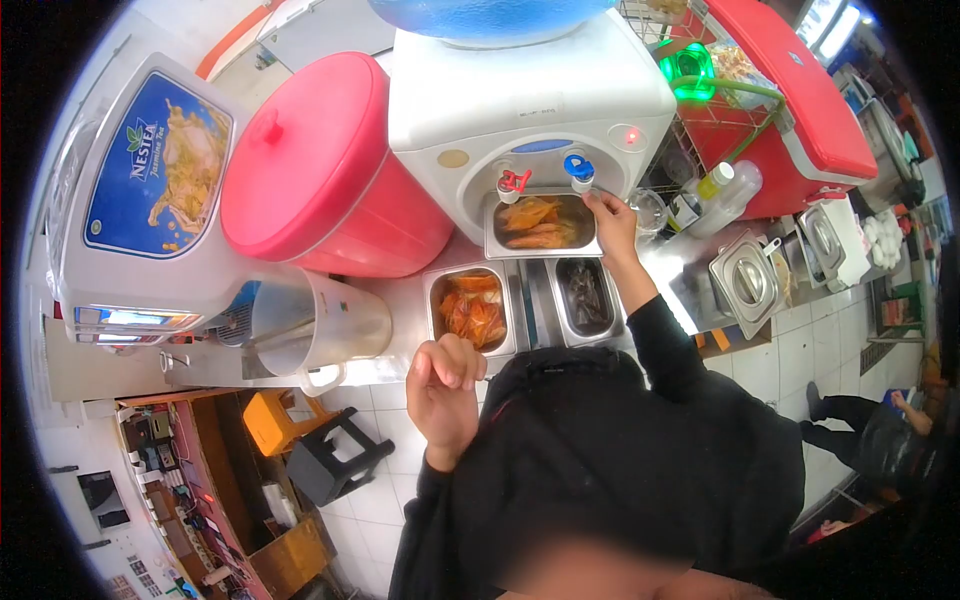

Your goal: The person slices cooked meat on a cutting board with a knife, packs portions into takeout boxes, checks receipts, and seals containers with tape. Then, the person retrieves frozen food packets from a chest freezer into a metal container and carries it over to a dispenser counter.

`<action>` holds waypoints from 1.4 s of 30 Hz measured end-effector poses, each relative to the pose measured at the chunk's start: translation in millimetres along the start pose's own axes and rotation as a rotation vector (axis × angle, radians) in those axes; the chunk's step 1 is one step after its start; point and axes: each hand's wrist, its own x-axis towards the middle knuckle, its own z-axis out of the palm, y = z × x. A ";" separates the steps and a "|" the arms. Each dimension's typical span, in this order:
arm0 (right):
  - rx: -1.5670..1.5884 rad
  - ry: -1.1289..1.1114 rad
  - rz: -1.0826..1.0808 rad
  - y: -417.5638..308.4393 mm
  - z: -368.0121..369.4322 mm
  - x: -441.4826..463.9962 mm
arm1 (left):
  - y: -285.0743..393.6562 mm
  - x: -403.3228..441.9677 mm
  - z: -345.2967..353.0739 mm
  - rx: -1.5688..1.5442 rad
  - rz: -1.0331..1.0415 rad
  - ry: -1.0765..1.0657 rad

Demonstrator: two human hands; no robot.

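Note:
My right hand (612, 222) pinches the right rim of a steel food pan (492, 248), just below the blue tap (578, 166) of the white water dispenser (530, 90). Orange-brown pieces of food (540, 222) lie in that pan, which sits under both taps. My left hand (446, 392) is raised in front of my body with its fingers curled in, and nothing shows in it. Just beyond it stands a second steel pan (432, 310) of orange-red food. A third pan (560, 340), to its right, holds something dark.
Left of the dispenser stand a red lidded bucket (400, 215), a clear pitcher (355, 325) and a Nestea drink machine (215, 270). Rightward are bottles (735, 190), steel lids (748, 280) and a red cooler (800, 150). Stools (335, 455) stand below left; another person (880, 430) is far right.

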 end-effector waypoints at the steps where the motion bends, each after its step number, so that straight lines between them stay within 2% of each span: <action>1: 0.002 -0.001 0.005 -0.4 0.0 -0.1 | 0.0 0.1 0.0 0.000 0.000 -0.001; 25: 0.005 -0.003 -0.004 -0.8 0.4 0.2 | -4.0 5.9 2.5 0.107 -0.010 0.020; 28: -0.018 0.017 -0.006 2.0 -0.3 2.2 | -17.5 15.2 -10.5 0.308 0.122 0.049; 31: -0.058 0.030 -0.010 2.5 -1.9 2.6 | -29.3 36.0 -4.0 0.915 0.180 0.043; 33: -0.069 -0.007 -0.003 -0.7 -2.7 0.9 | -52.6 64.9 -16.8 1.356 0.491 -0.117; 35: -0.036 0.011 -0.008 -1.6 1.6 -0.9 | -61.3 81.1 5.2 1.638 0.482 -0.155; 38: -0.032 0.013 -0.028 -3.7 2.0 -0.7 | -91.4 114.0 0.2 1.984 0.570 -0.211; 41: -0.075 0.011 -0.044 0.3 -0.5 1.4 | -117.8 136.2 -20.0 2.210 0.517 -0.186; 42: -0.093 0.013 -0.047 1.6 -1.6 2.6 | -121.6 140.2 -22.1 2.249 0.489 -0.244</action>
